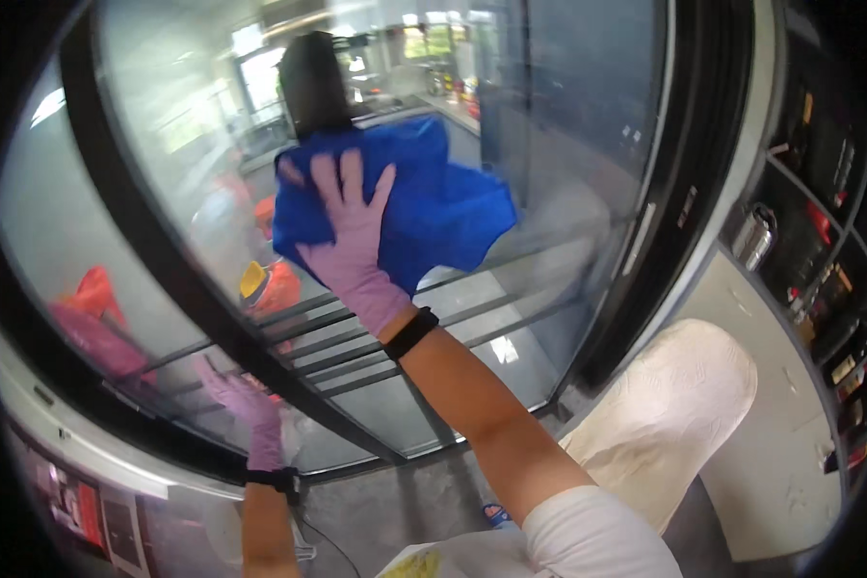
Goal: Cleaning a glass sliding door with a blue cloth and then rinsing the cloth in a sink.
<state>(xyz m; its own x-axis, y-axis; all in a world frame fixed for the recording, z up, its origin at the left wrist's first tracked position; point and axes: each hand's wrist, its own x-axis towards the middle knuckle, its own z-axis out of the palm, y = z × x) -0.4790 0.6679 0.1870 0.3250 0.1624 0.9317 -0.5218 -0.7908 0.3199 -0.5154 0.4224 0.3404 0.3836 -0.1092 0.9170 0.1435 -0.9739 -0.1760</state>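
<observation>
A sliding glass door (563, 130) with a black frame stands before me. My right hand (354, 231), in a pink glove with a black band at the wrist, spreads its fingers over a blue cloth (455, 202) and presses it against the pane. The cloth fans out to the right of the fingers, creased and loose at its edge. Lower on the left, my left hand (249, 404), gloved the same way, is raised beside the black door stile (209, 289) with its fingers apart and nothing in them. Whether it touches the glass I cannot tell.
Dark horizontal bars (347, 332) cross the door's lower part. Through the glass a kitchen counter (448, 112) shows. To the right are an object under a cream cover (672, 390), a white cabinet (773, 433) and shelves of assorted items (831, 289). A thin cable (332, 542) hangs low.
</observation>
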